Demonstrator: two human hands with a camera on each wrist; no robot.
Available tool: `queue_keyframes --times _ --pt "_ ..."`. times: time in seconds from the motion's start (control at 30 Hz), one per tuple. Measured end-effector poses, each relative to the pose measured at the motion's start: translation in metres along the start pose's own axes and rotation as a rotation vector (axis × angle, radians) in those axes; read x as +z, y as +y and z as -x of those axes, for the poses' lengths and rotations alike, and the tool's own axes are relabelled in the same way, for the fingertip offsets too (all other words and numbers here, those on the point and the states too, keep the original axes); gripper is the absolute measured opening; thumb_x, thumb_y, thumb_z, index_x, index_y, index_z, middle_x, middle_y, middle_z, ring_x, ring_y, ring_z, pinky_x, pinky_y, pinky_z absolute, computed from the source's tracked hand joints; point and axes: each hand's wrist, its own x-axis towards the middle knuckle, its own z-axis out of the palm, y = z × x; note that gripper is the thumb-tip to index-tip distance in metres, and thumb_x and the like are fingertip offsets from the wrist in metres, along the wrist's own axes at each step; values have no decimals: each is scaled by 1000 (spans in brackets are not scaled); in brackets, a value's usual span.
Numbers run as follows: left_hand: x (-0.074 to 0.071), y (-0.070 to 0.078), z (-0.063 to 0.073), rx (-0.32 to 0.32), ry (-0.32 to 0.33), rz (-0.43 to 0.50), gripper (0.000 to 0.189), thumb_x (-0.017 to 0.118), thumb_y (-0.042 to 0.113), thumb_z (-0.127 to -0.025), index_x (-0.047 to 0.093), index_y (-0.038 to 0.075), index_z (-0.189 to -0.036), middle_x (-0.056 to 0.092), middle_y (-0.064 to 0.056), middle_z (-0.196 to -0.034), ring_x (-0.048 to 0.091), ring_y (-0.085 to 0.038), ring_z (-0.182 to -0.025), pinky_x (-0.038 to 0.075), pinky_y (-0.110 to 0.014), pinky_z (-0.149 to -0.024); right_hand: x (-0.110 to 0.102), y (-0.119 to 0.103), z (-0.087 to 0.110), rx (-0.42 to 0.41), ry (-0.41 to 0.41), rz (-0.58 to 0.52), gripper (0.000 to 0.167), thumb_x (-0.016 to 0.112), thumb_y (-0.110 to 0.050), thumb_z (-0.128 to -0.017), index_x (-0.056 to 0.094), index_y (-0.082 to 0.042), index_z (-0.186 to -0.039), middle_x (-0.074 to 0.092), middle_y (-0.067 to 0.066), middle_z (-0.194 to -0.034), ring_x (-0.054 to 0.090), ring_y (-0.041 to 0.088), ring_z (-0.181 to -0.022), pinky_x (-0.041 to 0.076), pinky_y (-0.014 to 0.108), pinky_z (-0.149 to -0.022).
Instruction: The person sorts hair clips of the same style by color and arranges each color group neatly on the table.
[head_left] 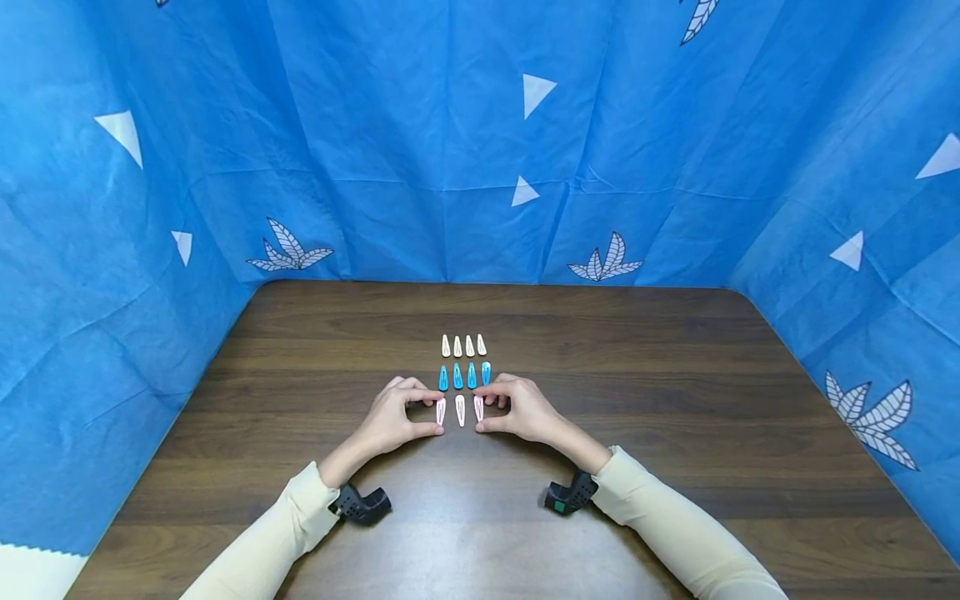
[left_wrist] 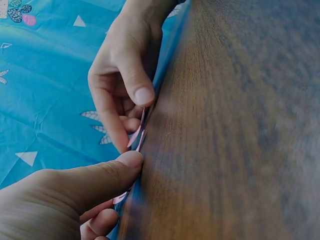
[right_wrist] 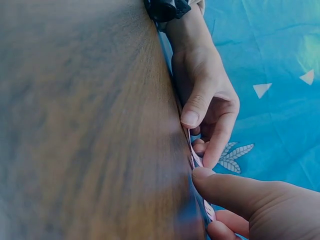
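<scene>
My left hand pinches a pink snap hair clip lengthwise between thumb and index finger. On the other side, my right hand pinches another pink hair clip by its two ends. A pale pink hair clip lies between the two hands on the table. Just beyond it is a row of blue hair clips, the rightmost one close to the right fingertips. In the left wrist view, the left thumb covers part of its clip, with the right hand opposite.
Farther back, a row of several cream hair clips lies on the dark wooden table. A blue patterned cloth hangs behind and at both sides of the table. Black wrist cameras sit at both wrists.
</scene>
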Motion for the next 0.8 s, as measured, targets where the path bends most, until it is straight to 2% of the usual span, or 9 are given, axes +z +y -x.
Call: queue_keyframes --times 0.5,0.8 --pt "0 2 1 -9 5 -19 47 91 26 -64 76 15 -107 61 12 -85 49 -10 -86 42 -32 -80 0 -3 1 33 -8 37 49 87 -28 -72 73 -11 -116 58 -6 -83 48 5 -73 40 20 -67" --pt "0 0 0 14 17 -22 48 91 25 -63 76 15 -107 61 12 -84 49 -9 -85 41 -32 -79 0 -1 1 34 -2 53 51 87 -30 -72 72 -12 -117 58 -6 -84 47 5 -73 39 20 -67"
